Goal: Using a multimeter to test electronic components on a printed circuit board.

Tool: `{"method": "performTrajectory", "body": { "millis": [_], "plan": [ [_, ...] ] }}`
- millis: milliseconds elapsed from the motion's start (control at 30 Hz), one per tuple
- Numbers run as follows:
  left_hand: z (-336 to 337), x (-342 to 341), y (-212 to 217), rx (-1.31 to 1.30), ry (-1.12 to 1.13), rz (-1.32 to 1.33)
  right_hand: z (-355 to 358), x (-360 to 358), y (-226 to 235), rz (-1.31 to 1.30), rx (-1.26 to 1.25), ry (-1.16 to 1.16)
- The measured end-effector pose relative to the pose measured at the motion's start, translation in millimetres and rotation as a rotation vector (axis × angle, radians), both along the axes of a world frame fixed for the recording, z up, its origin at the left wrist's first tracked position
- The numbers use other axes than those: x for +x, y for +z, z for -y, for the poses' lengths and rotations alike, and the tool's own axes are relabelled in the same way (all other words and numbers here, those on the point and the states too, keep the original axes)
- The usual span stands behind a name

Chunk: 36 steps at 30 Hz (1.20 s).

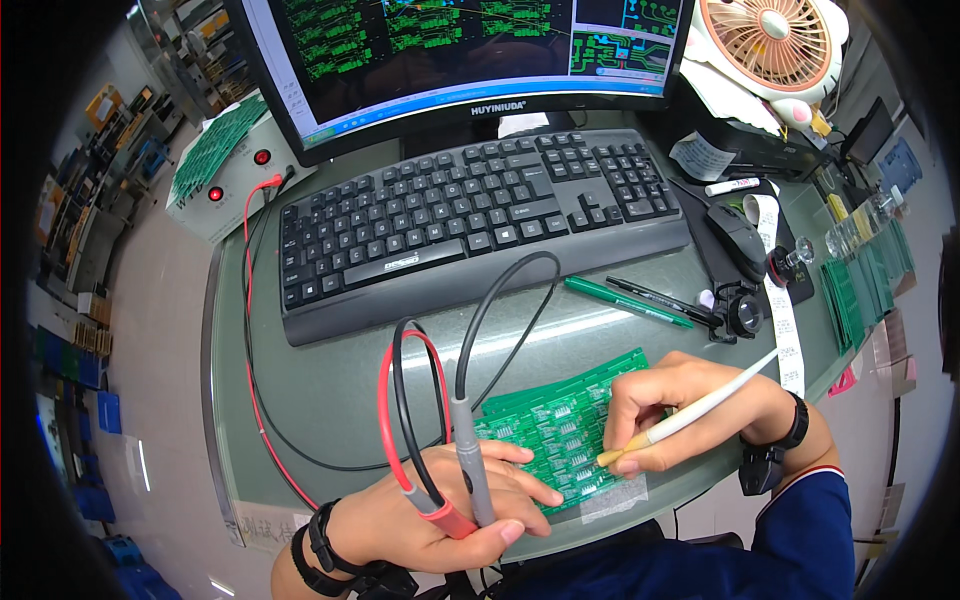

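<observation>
At the circuit board (pixel 570 440), the outstretched left hand (pixel 410 538) holds two probes (pixel 468 452), the bent right hand (pixel 682 383) a slanted tool (pixel 697 408).

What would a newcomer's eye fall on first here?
Probably the green circuit board at the lower centre, where the right hand holds a pale brush-like tool. To its left, the left hand holds a red test probe and a grey test probe. Behind, a black keyboard sits below the lit monitor.

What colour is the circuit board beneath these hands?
The circuit board is green; the head view shows it best.
</observation>
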<state>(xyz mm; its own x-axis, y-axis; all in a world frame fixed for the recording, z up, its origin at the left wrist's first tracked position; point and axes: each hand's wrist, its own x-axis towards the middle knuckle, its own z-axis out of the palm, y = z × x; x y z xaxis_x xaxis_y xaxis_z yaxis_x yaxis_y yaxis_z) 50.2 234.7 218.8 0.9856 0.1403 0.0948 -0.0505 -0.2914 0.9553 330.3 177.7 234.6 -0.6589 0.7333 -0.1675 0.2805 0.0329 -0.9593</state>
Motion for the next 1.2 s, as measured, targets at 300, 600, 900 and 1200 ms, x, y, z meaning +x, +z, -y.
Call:
{"method": "performTrajectory", "body": {
  "millis": [300,600,900,1200],
  "plan": [
    [1.1,-1.2,-2.5,0.026,-0.007,0.0,16.7,-9.0,-3.7,-0.004,0.197,-0.171],
    [1.3,0.4,-1.1,0.03,-0.005,-0.021,21.8,-10.8,-9.1,0.052,0.282,-0.19],
    [1.4,0.4,-0.9,0.05,-0.008,-0.019,20.8,-9.3,-8.4,0.048,0.271,-0.163],
    [1.3,0.7,-0.8,0.013,0.006,-0.006,5.0,-3.2,-3.4,0.039,0.111,-0.058]
  ]
}}
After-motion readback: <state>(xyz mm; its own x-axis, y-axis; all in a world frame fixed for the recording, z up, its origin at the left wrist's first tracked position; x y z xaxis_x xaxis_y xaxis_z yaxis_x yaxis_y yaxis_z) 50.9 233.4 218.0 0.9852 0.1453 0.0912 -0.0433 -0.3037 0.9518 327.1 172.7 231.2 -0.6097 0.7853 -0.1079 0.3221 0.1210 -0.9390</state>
